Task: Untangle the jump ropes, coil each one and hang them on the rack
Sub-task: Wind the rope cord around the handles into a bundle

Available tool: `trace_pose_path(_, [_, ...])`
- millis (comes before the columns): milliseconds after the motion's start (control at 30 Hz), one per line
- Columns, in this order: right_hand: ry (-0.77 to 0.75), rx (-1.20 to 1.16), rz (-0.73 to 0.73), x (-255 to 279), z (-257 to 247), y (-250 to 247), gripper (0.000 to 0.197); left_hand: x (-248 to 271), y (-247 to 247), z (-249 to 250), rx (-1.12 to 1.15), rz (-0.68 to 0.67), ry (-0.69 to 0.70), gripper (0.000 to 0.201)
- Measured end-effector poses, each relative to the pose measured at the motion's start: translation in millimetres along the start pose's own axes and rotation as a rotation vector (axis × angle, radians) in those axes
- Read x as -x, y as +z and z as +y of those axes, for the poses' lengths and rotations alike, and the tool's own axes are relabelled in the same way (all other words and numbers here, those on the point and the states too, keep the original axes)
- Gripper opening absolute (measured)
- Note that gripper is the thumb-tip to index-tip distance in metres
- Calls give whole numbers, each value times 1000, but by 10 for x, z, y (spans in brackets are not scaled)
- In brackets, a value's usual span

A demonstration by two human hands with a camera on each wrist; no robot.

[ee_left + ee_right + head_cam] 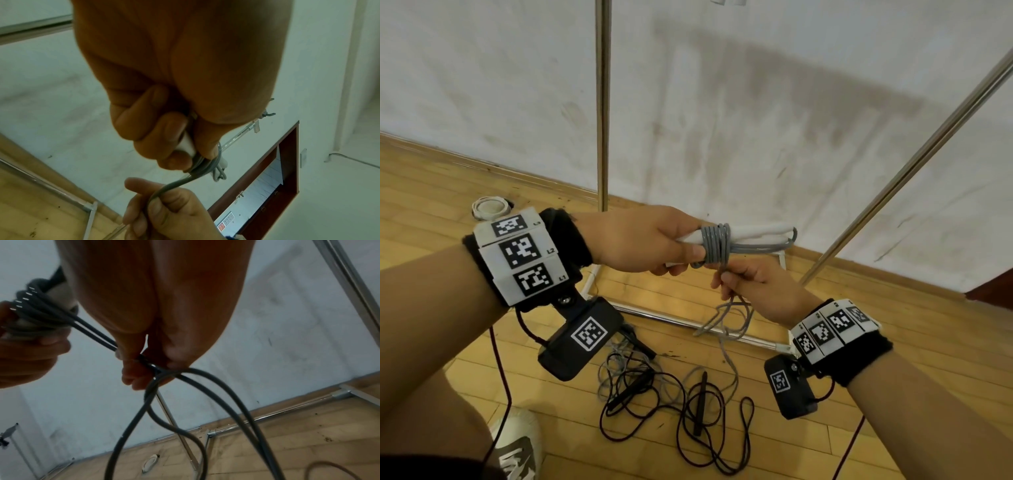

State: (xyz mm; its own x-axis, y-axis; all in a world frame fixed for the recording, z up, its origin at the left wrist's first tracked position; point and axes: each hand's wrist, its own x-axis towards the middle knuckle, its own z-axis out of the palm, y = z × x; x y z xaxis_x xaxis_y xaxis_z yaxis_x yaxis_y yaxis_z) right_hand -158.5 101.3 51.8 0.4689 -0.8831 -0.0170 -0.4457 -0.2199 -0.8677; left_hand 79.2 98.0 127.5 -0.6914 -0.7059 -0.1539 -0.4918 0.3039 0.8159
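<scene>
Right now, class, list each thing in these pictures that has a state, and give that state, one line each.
Grey jump rope: partly wrapped round its white handles, the rest hanging loose to the floor.
White handles: held together, level.
Left hand: grips the handles and wraps.
Right hand: pinches the loose grey rope below the wraps.
Black jump rope: tangled on the floor, untouched.
Rack: standing; no rope visible on it.

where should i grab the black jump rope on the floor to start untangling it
Probably by one of its handles: the black handle lies clear on the wooden floor, a stiff, straight piece amid the black rope. Come from above and pinch across its middle. Both hands are busy: the left hand holds the grey rope bundle, the right hand its slack.
</scene>
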Motion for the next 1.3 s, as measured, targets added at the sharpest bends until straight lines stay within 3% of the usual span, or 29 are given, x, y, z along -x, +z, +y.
trace_pose_path(100, [118, 5, -13, 36, 121, -32, 22, 24, 47, 29, -48, -97, 7, 21])
trace_pose_path(200, [392, 111, -44, 58, 312, -76, 7, 26, 102, 37, -91, -201, -14, 20])
trace_pose_path(233, [408, 156, -36, 52, 291, -101, 11, 22, 121, 38, -112, -230, -29, 20])
trace_pose_path(333, [143, 364, -17, -21, 153, -147, 40, 0, 189, 25, -198, -279, -61, 25])
trace_pose_path(400, [80, 420, 6, -42, 105, -162, 32, -21, 215, -1, -245, -294, -95, 25])
trace_pose_path(500, [44, 250, 93, -48, 144, -224, 27, -48, 245, -62, -327, -313, -173, 23])
trace_pose_path(600, [-40, 287, 135, -48, 21, -282, 26, -78, 281, -130, -399, -303, -256, 22])
trace_pose_path(700, [-46, 253, 151, -50, -97, -260, 34, -136, 289, -202, -468, -267, -317, 20])
trace_pose_path(833, [61, 51, 180, -76, -249, -222, 48, -221, 242, -280, -477, -161, -339, 19])
trace_pose_path(1133, [57, -224, 99, -5, -368, -125, 19, -279, 69, -339, -323, 177, -207, 24])
trace_pose_path(1300, [41, -292, 109, 1, -296, -47, 7, -244, 70, -271, -304, 228, -117, 24])
